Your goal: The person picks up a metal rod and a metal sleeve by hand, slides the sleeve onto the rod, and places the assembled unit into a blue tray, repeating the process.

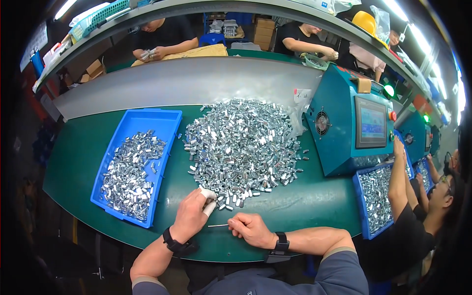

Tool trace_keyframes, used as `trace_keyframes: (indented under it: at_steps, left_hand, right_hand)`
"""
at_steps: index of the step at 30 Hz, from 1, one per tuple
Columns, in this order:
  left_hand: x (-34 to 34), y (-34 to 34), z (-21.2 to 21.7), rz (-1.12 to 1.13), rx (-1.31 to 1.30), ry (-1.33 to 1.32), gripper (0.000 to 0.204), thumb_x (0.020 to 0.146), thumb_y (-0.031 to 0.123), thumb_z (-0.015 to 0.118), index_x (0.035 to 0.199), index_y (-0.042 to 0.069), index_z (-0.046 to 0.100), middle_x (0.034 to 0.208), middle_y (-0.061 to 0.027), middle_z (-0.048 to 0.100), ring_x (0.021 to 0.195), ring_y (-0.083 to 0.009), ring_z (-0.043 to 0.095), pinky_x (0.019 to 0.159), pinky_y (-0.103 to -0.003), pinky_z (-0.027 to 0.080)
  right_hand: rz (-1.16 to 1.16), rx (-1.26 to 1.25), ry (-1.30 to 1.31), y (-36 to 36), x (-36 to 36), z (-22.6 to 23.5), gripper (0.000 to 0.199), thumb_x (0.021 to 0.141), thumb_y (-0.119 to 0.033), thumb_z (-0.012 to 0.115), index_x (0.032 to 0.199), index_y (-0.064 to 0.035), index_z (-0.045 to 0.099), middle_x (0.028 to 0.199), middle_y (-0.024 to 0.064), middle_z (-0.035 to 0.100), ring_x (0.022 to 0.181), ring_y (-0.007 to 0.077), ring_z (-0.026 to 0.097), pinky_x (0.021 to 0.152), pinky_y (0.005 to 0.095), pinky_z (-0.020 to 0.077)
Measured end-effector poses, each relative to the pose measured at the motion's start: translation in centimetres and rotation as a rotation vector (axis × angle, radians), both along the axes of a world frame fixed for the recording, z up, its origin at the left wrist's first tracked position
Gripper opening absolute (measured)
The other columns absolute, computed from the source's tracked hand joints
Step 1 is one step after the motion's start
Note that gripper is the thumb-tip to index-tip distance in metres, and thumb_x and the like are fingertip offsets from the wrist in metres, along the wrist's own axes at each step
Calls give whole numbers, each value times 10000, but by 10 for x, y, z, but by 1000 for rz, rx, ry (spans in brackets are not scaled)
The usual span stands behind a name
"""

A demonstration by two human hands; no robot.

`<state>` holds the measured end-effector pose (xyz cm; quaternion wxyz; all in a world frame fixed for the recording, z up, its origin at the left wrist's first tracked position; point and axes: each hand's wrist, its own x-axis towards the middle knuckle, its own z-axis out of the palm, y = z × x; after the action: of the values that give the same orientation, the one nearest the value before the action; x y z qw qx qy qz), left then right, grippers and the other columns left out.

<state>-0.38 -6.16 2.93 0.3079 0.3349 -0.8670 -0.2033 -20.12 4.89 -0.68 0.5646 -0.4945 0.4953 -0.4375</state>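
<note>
A large heap of small silvery metal pieces (241,147), short and nut-like, lies on the green tabletop in front of me. At its near left edge is my left hand (191,212), with white covers on some fingers. Thumb and fingers are bent together there; what is between them is too small to make out. Just to the right, my right hand (251,231) pinches a thin metal rod (218,225), which points left toward my left hand. Left of the heap, a blue tray (169,120) holds more of the same pieces.
A teal machine (337,132) with a screen and red button stands right of the heap. Beyond it, a co-worker reaches over another blue tray (362,209) of pieces. A grey metal barrier (162,83) runs behind, with people working past it. A shelf (177,9) spans overhead.
</note>
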Motion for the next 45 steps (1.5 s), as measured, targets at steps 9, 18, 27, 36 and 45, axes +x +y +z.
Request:
trace_keyframes:
  at_steps: [9, 18, 27, 36, 45]
  left_hand:
    - [13, 6, -11, -111, 830, 410, 260, 909, -15, 751, 1155, 30, 679, 1075, -56, 695, 907, -119, 656, 835, -280, 544]
    - [15, 4, -5, -55, 1022, 440, 213, 903, 68, 811, 1053, 32, 663, 948, -5, 694, 841, -69, 650, 776, -243, 549]
    - [9, 16, -12, -66, 992, 445, 186, 940, 133, 783, 1082, 21, 739, 882, -6, 728, 768, -56, 653, 705, -239, 543]
    - [10, 20, -10, -131, 956, 372, 213, 957, 73, 740, 1144, -27, 723, 999, -76, 759, 871, -116, 707, 787, -270, 580]
    - [6, 3, -7, -121, 821, 275, 219, 933, 103, 768, 1129, 8, 747, 1005, -77, 770, 828, -117, 711, 733, -274, 567]
  right_hand:
    - [-141, 93, -110, -6, -5, 9, 128, 1035, -122, 654, 1062, 3, 669, 889, 38, 686, 754, 70, 614, 668, 224, 507]
    - [-268, 20, -148, -20, -17, 6, 120, 1051, -123, 629, 1078, -7, 641, 891, 34, 677, 754, 79, 605, 671, 227, 503]
    - [-312, -23, -138, -14, -18, 2, 169, 1063, -194, 623, 1056, -26, 645, 853, 33, 683, 702, 72, 603, 615, 210, 487]
    - [-349, 29, -46, -18, -15, -2, 130, 1050, -137, 612, 993, -23, 642, 808, 39, 679, 656, 83, 606, 580, 221, 484]
    - [-239, -77, 57, -31, -20, 8, 325, 1083, -256, 581, 879, -14, 654, 744, 32, 650, 615, 72, 589, 540, 216, 452]
